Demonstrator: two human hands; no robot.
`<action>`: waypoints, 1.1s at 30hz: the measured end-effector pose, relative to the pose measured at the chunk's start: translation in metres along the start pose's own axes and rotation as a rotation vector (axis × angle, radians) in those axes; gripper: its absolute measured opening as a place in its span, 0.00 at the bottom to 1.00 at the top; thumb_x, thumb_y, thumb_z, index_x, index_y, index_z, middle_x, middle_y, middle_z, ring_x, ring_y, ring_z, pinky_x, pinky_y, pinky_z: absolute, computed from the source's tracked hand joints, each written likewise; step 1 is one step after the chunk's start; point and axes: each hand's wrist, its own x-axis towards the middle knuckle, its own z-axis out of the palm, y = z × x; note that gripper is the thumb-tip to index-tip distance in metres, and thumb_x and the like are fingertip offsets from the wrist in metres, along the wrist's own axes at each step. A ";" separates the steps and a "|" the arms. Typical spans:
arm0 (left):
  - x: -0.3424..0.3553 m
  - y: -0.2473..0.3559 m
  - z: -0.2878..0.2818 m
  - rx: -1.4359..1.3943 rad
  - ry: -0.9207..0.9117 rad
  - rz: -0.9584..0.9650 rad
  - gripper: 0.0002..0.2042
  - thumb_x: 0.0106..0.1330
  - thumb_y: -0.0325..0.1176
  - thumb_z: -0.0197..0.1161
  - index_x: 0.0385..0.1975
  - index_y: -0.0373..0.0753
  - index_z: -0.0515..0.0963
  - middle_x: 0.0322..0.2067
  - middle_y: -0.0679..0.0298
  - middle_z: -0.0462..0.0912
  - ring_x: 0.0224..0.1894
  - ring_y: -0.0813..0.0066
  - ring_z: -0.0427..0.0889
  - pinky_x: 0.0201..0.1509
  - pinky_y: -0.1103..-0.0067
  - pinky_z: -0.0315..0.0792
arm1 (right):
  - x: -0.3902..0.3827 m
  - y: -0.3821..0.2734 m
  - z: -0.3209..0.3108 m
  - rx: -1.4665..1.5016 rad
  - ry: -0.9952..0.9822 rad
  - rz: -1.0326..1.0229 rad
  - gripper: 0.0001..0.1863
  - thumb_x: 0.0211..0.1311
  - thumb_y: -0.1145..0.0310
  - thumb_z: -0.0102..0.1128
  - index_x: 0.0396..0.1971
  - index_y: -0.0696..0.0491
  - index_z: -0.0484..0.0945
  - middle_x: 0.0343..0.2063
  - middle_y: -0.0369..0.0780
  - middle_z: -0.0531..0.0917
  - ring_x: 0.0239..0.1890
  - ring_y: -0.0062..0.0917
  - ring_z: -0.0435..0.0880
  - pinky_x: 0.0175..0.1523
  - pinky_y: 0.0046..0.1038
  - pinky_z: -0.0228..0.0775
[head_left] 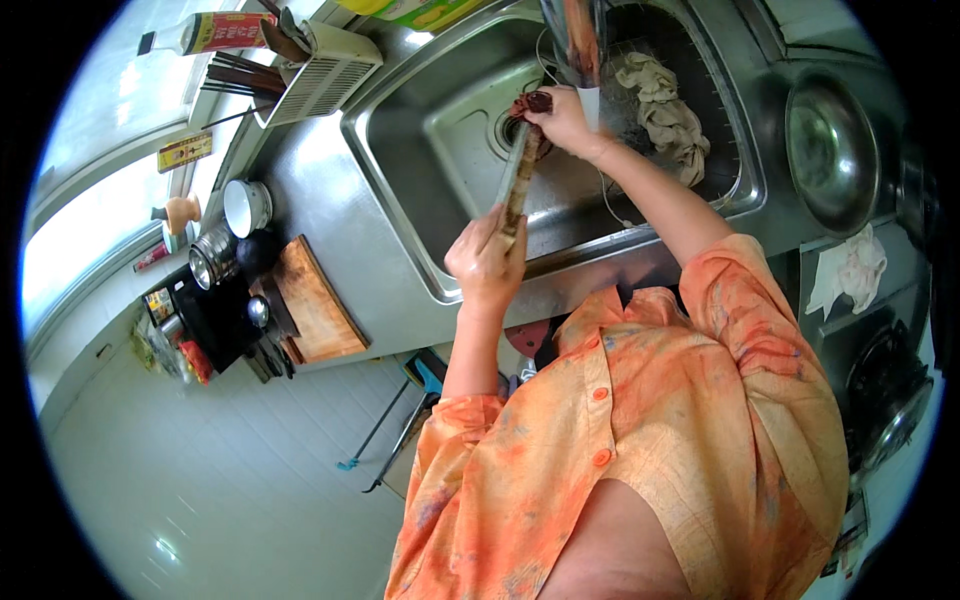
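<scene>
Over the sink (400, 190), my left hand (487, 255) is closed around the lower end of a long, flat, narrow thing (519, 175). One side of it looks shiny grey, and its edge is mottled brown; its exact kind does not show. At its upper end, my right hand (570, 122) grips a dark red, crumpled bunch (532, 103), perhaps a scrubbing cloth, pressed against that end. The sink drain lies partly hidden just behind. A shiny upright column (577, 40), apparently the tap, stands right beyond my right hand.
A beige cloth (665, 110) lies at the sink's right. Farther right is a metal bowl (835, 150). To the left are a chopstick holder (322, 75), a white-rimmed pot (247, 207), a wooden cutting board (318, 300) and a bottle (215, 33).
</scene>
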 end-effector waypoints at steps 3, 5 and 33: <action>-0.017 0.004 -0.031 -0.027 0.069 -0.002 0.11 0.46 0.21 0.70 0.16 0.35 0.71 0.28 0.53 0.82 0.21 0.65 0.78 0.21 0.77 0.71 | -0.034 -0.064 -0.005 -0.072 -0.033 -0.078 0.11 0.50 0.70 0.64 0.35 0.55 0.79 0.29 0.43 0.79 0.35 0.35 0.78 0.42 0.31 0.70; -0.013 0.021 -0.058 -0.053 0.010 -0.068 0.11 0.48 0.19 0.68 0.17 0.35 0.69 0.27 0.53 0.82 0.23 0.61 0.80 0.24 0.77 0.72 | -0.061 -0.096 -0.018 -0.022 -0.044 -0.109 0.14 0.50 0.68 0.64 0.36 0.57 0.78 0.33 0.44 0.77 0.35 0.36 0.78 0.43 0.30 0.70; 0.031 0.069 -0.178 0.026 -0.238 0.121 0.10 0.45 0.24 0.71 0.28 0.31 0.79 0.30 0.56 0.83 0.20 0.69 0.80 0.22 0.80 0.72 | -0.116 -0.181 -0.039 0.064 -0.023 -0.288 0.13 0.47 0.75 0.65 0.35 0.53 0.77 0.32 0.39 0.76 0.38 0.32 0.78 0.44 0.30 0.72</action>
